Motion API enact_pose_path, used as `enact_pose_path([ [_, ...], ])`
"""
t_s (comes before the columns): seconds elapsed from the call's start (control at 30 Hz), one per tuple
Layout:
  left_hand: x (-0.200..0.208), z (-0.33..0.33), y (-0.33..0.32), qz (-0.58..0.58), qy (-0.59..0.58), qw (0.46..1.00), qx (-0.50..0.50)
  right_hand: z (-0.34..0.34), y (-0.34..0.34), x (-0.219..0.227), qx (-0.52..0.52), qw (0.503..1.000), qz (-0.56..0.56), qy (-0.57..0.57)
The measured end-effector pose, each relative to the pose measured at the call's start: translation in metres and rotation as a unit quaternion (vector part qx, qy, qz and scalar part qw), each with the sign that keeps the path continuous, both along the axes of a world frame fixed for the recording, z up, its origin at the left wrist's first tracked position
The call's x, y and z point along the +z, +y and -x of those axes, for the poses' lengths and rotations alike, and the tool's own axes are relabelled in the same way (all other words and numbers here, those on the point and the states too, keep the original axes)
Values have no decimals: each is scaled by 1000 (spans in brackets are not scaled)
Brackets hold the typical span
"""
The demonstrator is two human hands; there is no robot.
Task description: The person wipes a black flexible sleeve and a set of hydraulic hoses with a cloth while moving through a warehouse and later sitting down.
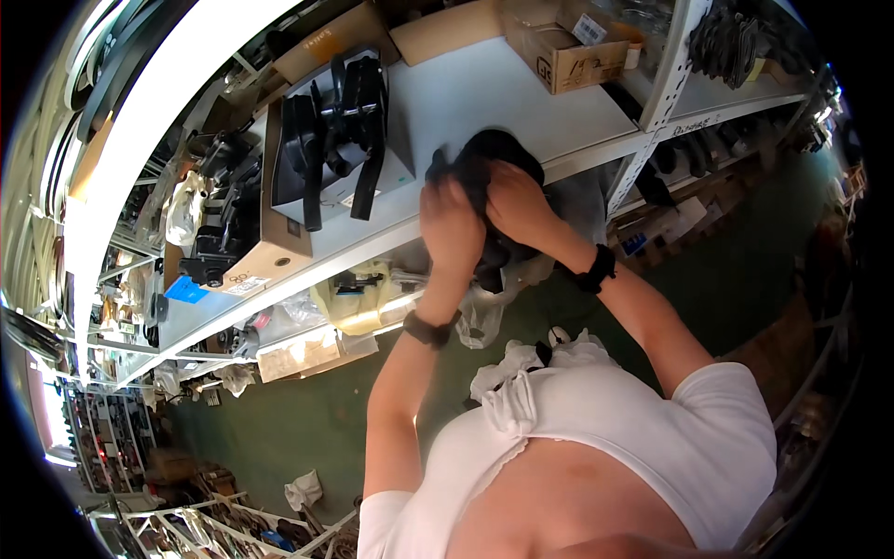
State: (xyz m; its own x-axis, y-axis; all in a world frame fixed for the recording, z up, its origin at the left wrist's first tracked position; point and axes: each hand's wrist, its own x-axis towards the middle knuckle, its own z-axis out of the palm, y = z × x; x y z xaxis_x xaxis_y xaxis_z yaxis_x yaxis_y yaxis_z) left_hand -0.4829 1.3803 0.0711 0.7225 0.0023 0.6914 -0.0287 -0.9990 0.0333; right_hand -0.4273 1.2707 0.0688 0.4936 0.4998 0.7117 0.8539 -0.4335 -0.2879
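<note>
Both my hands are close together at the front edge of a grey shelf (456, 88), on a dark black bundle (504, 151) whose kind I cannot make out. It looks soft or flexible, with a rounded upper part on the shelf and a part hanging below the edge. My left hand (451, 220) has its fingers curled on the bundle's left side. On the right side, my right hand (521, 207) grips it, fingertips hidden in the black material. Left of my hands, black moulded parts with straps (346, 116) stick out of a box.
An open cardboard box (582, 65) stands farther back on the shelf. A cardboard box of black parts (279, 233) is at the left. The white perforated upright (666, 79) rises to the right. Beneath the shelf, bagged items (358, 298) and cardboard sit on a lower level.
</note>
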Motion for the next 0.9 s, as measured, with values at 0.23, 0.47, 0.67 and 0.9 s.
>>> enact_pose_path([
  [0.23,10,-79,-13,47,122,991,4,-80,-21,8,2,975,202,-89],
  [0.47,10,-128,1,66,214,973,55,-112,-8,5,-72,976,195,61],
  [0.67,7,-127,-1,18,174,979,103,-124,-4,0,-81,970,215,82],
  [0.9,17,-113,-5,137,152,977,63,-123,-11,5,-50,973,207,92],
])
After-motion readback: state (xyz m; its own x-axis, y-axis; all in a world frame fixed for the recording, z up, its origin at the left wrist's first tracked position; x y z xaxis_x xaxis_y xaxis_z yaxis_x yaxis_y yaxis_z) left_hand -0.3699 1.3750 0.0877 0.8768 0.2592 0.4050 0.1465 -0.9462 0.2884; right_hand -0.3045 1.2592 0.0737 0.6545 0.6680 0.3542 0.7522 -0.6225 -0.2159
